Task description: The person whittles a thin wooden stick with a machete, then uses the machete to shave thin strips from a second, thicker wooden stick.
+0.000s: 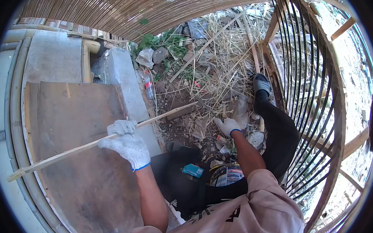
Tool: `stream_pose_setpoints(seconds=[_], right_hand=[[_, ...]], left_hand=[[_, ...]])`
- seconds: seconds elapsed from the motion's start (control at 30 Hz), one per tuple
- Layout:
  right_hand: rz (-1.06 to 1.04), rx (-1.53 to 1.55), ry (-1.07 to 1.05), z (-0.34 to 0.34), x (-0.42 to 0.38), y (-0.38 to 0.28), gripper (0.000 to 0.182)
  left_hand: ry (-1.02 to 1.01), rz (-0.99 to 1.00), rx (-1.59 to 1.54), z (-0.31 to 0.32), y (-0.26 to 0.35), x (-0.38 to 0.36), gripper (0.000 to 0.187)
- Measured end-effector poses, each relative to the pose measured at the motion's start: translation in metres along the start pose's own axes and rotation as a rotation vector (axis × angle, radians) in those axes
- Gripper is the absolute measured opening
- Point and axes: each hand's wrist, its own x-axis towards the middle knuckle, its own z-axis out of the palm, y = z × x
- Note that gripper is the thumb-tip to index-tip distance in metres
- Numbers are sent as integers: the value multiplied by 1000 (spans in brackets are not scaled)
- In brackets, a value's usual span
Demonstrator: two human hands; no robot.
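Observation:
My left hand (129,144), in a white knit glove with a blue cuff, is closed around a long, narrow strip of bamboo or wood (64,155). The strip runs slantwise from the lower left, over a brown board (76,124), to a tip above the dirt. My right hand (227,126), gloved the same way, is low over the littered ground with its fingers partly stretched out and nothing visible in them. Close to the strip's far end lies a short brown wood piece (179,113). Dry straw and shavings (221,72) cover the ground beyond my right hand.
A frame with dark bars (308,92) stands along the right side. A grey concrete block (127,84), a plastic bottle (149,86) and stones (160,55) lie ahead. A blue packet (193,170) and a printed container (227,175) are by my legs. A slatted screen (116,9) hangs above.

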Motion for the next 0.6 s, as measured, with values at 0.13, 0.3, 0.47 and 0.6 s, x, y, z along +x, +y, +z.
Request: stream_pose_setpoints(seconds=[0.13,0.3,0.47,0.6], right_hand=[[-178,203,-9,-13,-53,-36,82],[-490,415,-4,-1,-107,-106,69],[-624,278,-26,-25,-183,-168,69],[-593,242,47,-13,-177,-152,70]], left_hand=[[11,63,-26,-22,-14,0,71],[22,153,-29,-26,-18,-4,66],[119,152,45,-18,-16,-10,65],[176,95,-24,-18,-20,-8,65]])
